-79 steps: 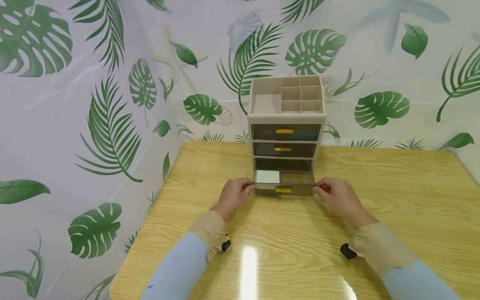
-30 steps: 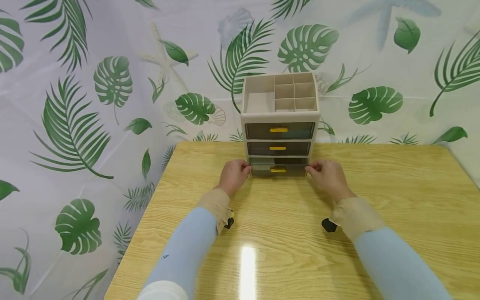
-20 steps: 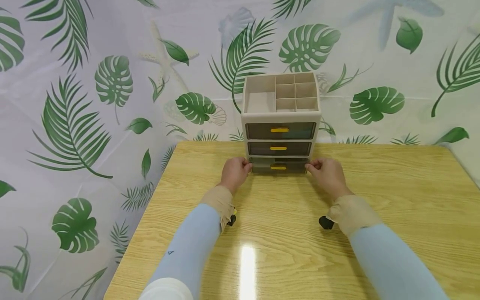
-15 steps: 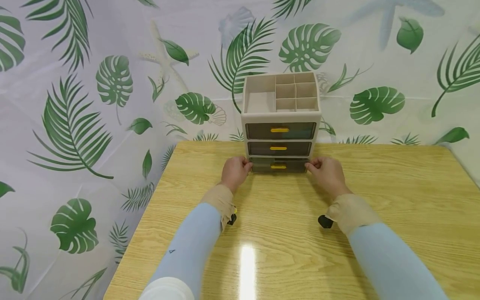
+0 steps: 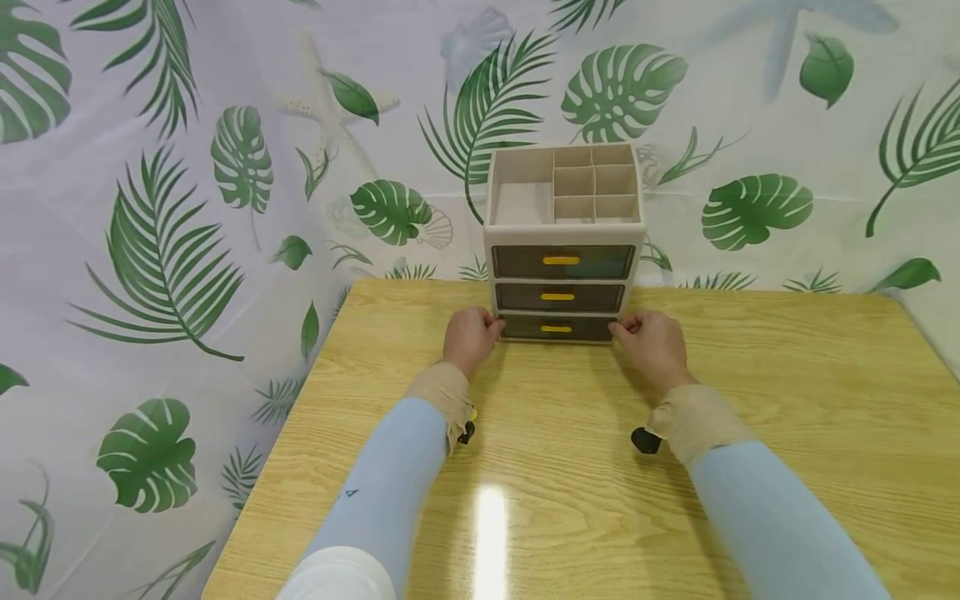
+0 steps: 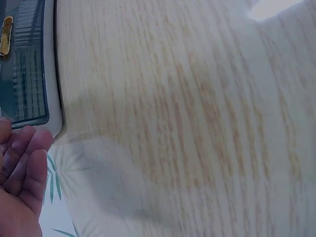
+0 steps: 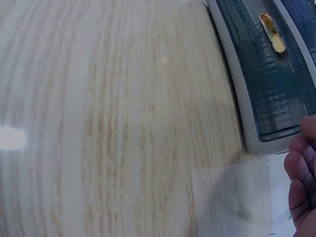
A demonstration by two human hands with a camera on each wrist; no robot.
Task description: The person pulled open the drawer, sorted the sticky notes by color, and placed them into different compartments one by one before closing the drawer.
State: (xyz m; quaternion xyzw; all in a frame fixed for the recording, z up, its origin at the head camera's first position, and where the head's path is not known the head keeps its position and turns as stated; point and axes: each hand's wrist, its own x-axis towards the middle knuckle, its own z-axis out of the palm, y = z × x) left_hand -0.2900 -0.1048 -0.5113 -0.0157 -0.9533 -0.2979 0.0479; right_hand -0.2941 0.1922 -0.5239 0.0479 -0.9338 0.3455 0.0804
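Note:
A beige desktop drawer organizer (image 5: 567, 237) stands against the back wall, its three smoky drawers with yellow handles all fully in. My left hand (image 5: 469, 338) is at its lower left corner and my right hand (image 5: 651, 345) at the lower right, beside the bottom drawer (image 5: 558, 328). In the left wrist view, curled fingers (image 6: 34, 163) lie along the organizer's side at the corner, the thumb at the drawer's edge. The right wrist view has the thumb (image 7: 308, 126) on the front corner and curled fingers beside it. The white item seen earlier inside the bottom drawer is hidden.
The wooden table (image 5: 570, 483) spreads in front and to both sides. Leaf-print cloth (image 5: 420, 92) covers the walls behind and at left. Open compartments (image 5: 596, 183) top the organizer. A small black device (image 5: 646, 440) sits under the right wrist.
The bottom drawer, standing out earlier with a white item in its left part, has slid back into the organizer. Both hands have moved forward with it, staying at its sides.

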